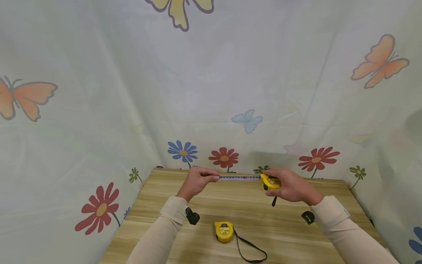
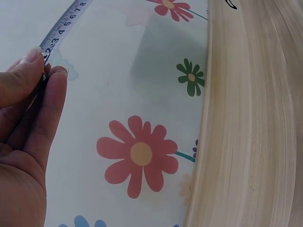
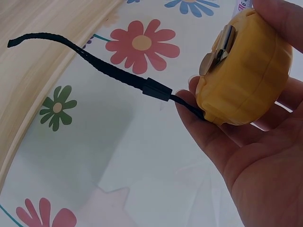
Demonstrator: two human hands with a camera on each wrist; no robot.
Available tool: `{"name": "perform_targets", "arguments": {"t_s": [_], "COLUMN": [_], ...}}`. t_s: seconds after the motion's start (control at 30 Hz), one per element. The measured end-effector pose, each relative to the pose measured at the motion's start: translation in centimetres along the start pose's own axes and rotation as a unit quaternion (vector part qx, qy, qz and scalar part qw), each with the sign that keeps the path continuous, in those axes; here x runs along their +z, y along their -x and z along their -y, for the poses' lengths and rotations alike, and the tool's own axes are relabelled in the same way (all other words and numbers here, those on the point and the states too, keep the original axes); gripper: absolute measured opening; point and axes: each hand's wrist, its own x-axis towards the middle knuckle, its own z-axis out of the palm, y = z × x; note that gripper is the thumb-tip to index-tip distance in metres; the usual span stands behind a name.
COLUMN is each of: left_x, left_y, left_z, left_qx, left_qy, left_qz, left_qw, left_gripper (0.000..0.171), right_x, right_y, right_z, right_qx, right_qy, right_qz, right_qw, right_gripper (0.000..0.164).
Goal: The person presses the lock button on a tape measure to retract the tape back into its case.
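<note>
My right hand (image 1: 290, 185) grips a yellow tape measure (image 1: 271, 181) over the far part of the table. In the right wrist view its yellow case (image 3: 251, 71) shows a metal belt clip, and a black wrist strap (image 3: 113, 71) hangs from it. A white blade (image 1: 239, 178) with printed numbers runs out of the case to the left. My left hand (image 1: 197, 181) pinches the blade's end between thumb and fingers; the left wrist view shows low numbers on the blade (image 2: 61, 28) beside the thumb.
A second yellow tape measure (image 1: 224, 231) lies on the wooden table (image 1: 184, 234) nearer to me, its black strap (image 1: 252, 251) looped to the right. Pale curtains (image 1: 211, 84) printed with flowers and butterflies stand behind the table and at both sides.
</note>
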Motion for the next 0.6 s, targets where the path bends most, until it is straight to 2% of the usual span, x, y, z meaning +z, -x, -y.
{"name": "perform_targets", "arguments": {"t_s": [0.6], "left_x": [0.66], "left_y": [-0.29], "left_z": [0.27], "left_qx": [0.012], "left_qy": [0.014], "left_qz": [0.006], "left_qw": [0.9998], "left_gripper": [0.010], "right_x": [0.15], "right_y": [-0.13], "right_z": [0.01], "right_qx": [0.002], "right_qy": [0.001], "right_qz": [0.003], "right_qw": [1.000], "right_gripper": [0.063]}}
